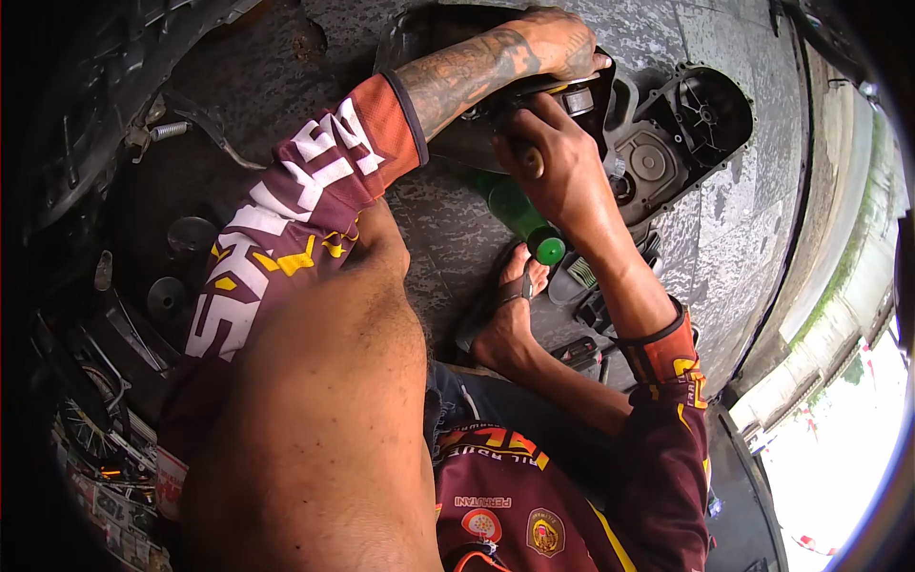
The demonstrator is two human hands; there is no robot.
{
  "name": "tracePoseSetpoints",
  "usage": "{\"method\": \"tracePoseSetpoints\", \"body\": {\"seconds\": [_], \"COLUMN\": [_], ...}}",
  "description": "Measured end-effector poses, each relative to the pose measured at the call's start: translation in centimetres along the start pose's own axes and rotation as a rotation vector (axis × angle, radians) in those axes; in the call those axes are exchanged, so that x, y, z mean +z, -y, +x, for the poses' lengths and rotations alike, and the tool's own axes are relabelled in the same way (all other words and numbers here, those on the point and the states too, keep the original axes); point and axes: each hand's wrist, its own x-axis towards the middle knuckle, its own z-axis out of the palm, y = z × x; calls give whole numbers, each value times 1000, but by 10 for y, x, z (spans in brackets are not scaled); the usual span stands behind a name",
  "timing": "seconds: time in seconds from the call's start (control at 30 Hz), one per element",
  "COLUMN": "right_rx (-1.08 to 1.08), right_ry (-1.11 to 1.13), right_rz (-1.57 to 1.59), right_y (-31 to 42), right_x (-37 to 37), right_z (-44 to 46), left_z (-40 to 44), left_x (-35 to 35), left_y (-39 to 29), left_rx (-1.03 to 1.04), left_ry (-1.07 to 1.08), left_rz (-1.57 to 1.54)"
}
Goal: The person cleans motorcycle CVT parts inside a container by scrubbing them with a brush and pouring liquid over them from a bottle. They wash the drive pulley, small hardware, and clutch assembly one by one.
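My left hand (562, 43), on the tattooed arm, reaches across the top and curls over the edge of a black part or tub (448, 133). Its fingertips are partly hidden. Just below it, my right hand (562, 162) is closed around a tool with a rounded wooden handle end (532, 162); the tool's working end is out of sight. Between both hands shows a small shiny metal piece (577, 101) with a yellow strip beside it. To the right of my hands lies a grey engine casing (658, 157) with a dark round hollow.
Below my right hand lies a green bottle (519, 212) with a green cap, near my sandalled foot (510, 329). My bare knee (324, 410) fills the lower left. Dark loose parts (581, 276) are scattered by the foot. A coil spring (170, 131) and round metal discs (170, 296) are at left.
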Motion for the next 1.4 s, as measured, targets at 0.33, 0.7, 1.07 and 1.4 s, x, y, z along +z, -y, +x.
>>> {"method": "tracePoseSetpoints", "body": {"seconds": [0.33, 0.7, 1.07, 1.4], "right_rx": [307, 253, 388, 287], "right_ry": [-295, -361, -245, -359], "right_rz": [51, 367, 110, 326], "right_y": [-51, -31, -89, 15], "right_x": [-55, -35, 19, -48], "right_z": [14, 13, -5, 33], "left_z": [1, -43, -95, -114], "left_x": [2, 2, 7, 5], "left_y": [23, 67, 85, 71], "left_rx": [299, -42, -189, -238], "left_ry": [-112, -201, -210, -279], "left_rz": [212, -284, -647, -744]}}
